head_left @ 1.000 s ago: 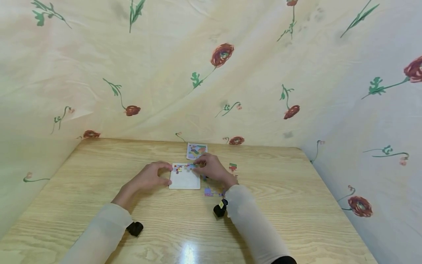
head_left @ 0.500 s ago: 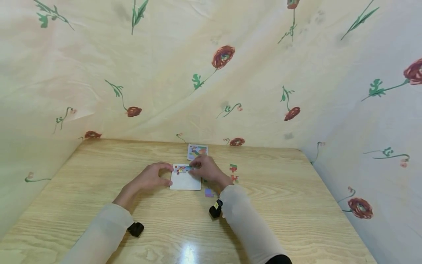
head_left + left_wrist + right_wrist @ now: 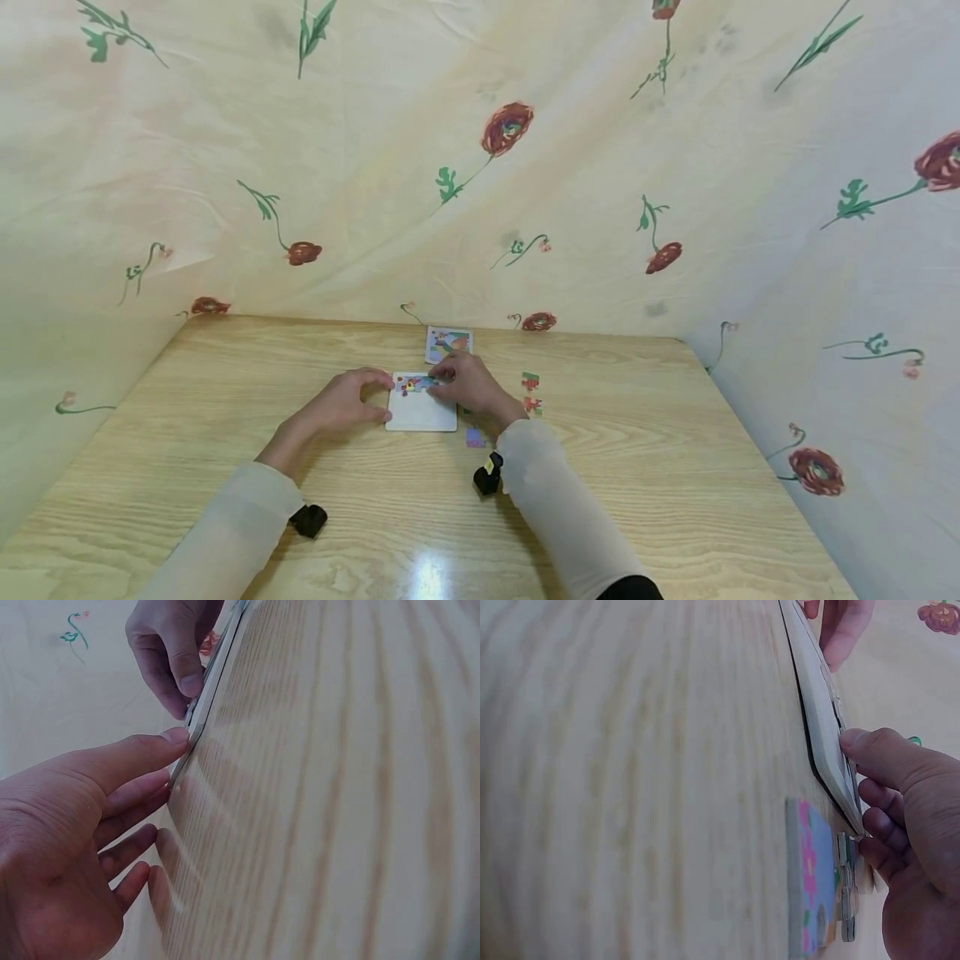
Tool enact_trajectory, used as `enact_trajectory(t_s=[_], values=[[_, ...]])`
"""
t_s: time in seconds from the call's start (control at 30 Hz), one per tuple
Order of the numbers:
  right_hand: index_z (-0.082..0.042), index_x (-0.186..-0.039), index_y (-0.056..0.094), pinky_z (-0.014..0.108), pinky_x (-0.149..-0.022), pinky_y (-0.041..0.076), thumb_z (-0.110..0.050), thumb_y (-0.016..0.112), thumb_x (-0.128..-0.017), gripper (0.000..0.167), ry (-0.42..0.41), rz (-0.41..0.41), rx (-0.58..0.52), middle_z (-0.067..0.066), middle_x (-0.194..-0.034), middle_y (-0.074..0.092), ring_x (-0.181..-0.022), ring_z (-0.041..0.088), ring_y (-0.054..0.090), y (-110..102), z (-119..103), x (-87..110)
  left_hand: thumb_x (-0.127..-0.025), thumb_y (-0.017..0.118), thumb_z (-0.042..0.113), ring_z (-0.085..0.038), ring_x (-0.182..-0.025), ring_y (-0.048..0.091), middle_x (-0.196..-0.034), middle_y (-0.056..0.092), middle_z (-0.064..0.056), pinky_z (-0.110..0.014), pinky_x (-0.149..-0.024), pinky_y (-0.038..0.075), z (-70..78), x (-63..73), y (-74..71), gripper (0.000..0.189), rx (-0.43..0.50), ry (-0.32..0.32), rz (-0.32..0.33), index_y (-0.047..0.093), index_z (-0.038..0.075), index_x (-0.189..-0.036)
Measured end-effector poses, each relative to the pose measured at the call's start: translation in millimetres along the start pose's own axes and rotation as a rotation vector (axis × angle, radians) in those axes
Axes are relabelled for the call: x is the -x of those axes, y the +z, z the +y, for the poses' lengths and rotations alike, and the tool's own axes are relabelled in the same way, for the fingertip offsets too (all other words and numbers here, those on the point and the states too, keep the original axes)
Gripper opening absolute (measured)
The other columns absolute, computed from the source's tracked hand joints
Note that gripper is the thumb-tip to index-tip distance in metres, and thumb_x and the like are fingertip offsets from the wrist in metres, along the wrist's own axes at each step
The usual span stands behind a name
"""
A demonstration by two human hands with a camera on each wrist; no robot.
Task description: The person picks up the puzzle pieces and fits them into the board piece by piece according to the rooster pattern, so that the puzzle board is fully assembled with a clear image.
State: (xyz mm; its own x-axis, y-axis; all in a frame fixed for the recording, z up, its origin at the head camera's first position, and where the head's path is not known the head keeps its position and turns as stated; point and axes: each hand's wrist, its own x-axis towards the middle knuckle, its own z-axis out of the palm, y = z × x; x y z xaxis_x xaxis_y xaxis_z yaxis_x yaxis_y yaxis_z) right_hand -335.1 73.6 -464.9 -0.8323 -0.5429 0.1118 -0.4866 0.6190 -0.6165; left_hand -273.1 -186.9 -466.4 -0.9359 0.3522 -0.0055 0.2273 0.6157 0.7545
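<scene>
Steadiness is probably why the left hand [image 3: 347,398], fingers relaxed and apart from the thumb, braces the left edge of the white board [image 3: 422,413] on the desk [image 3: 390,517], while the right hand [image 3: 480,388] pinches a puzzle piece [image 3: 432,380] at its far side, seemingly for fine control.

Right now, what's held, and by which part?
Left hand holds the white board by its left edge. Right hand, at the board's far right corner: can't tell if pinching.

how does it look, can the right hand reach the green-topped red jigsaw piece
Probably yes: the green-topped piece lies uncovered near the right hand, nothing visible between them, though it's busy at the white square board.
</scene>
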Motion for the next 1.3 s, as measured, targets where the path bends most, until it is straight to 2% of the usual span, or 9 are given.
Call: enact_trajectory(t_s=[0.6,0.97,1.1,1.3], values=[[-0.005,-0.113,0.078,0.032,-0.086,0.058,-0.019,0.081,-0.091,0.026,0.012,0.002,0.0,0.007,-0.107,0.071,-0.096,0.017,0.066,-2.9,-1.9,0.4,-0.088,0.083,0.021,-0.041,-0.146,0.044,-0.146,0.06,-0.014,-0.062,-0.12,0.035,0.6,-1.9,0.2,0.041,0.004,0.003,-0.002,0.069,0.011,-0.125],[-0.006,-0.112,0.079,0.033,-0.087,0.058,-0.02,0.08,-0.091,0.025,0.018,-0.002,-0.011,0.007,-0.109,0.072,-0.099,0.018,0.066,-3.2,-0.7,0.9,-0.088,0.082,0.024,-0.043,-0.147,0.042,-0.149,0.057,-0.014,-0.064,-0.12,0.034,0.1,-0.9,0.9,0.043,-0.008,-0.016,0.0,0.068,0.013,-0.128],[-0.009,-0.114,0.078,0.031,-0.084,0.057,-0.021,0.079,-0.092,0.024,0.043,-0.005,-0.035,0.005,-0.112,0.071,-0.099,0.017,0.064,-11.8,4.1,6.1,-0.089,0.082,0.024,-0.043,-0.147,0.042,-0.149,0.057,-0.015,-0.064,-0.12,0.034,-0.1,-0.5,1.6,0.044,-0.014,-0.01,0.001,0.068,0.012,-0.129],[-0.01,-0.116,0.078,0.036,-0.085,0.056,-0.022,0.075,-0.094,0.025,0.053,0.053,-0.063,0.007,-0.115,0.068,-0.101,0.02,0.062,-36.8,22.4,22.5,-0.088,0.082,0.023,-0.043,-0.147,0.042,-0.15,0.057,-0.015,-0.063,-0.12,0.034,0.2,0.4,1.8,0.044,-0.016,-0.014,0.004,0.068,0.012,-0.129]])
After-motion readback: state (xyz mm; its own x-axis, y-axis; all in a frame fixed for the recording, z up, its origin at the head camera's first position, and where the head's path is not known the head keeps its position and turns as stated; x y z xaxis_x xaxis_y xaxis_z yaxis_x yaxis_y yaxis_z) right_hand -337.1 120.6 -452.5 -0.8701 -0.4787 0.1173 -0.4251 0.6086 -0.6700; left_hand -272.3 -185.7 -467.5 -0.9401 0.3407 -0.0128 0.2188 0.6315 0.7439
